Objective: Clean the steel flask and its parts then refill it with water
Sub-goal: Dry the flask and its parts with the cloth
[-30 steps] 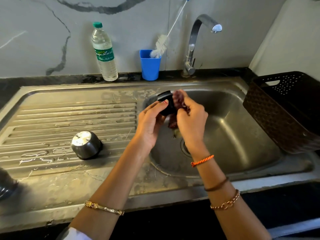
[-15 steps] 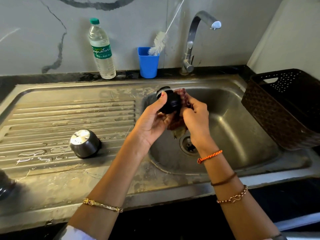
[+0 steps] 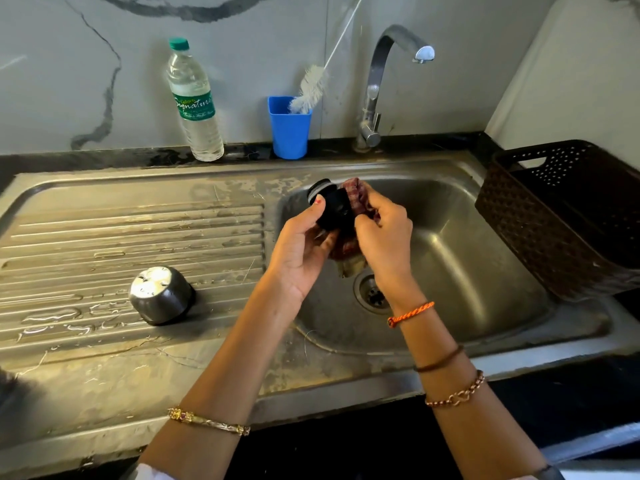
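Head view. A stainless-steel sink unit (image 3: pixel 104 375) is filling the frame, its ribbed draining board (image 3: pixel 131 237) lying to the left and carrying beads of water, its smooth rounded basin (image 3: pixel 485 271) sinking to the right around a round drain (image 3: pixel 372 294). Grey veined marble is forming the wall behind, above a dark counter strip. A curved chrome tap (image 3: pixel 381 81) is arching over the basin. Against the wall, a clear plastic water bottle (image 3: pixel 195 102) with a green cap is standing upright, beside a blue plastic cup (image 3: pixel 289 128) that is holding a white-bristled bottle brush (image 3: pixel 311 88). A dark brown perforated basket (image 3: pixel 561 216) is sitting at the basin's right edge. A domed steel flask cap (image 3: pixel 161 294) is resting upside down on the draining board, well apart from the hands. Above the basin, the left hand (image 3: pixel 299 247) is gripping the black flask stopper (image 3: pixel 332 206), thumb on its side. The right hand (image 3: pixel 382 233) is clutching a reddish checked cloth (image 3: pixel 348 247), pressing it against the stopper. Bangles and threads are circling both wrists.
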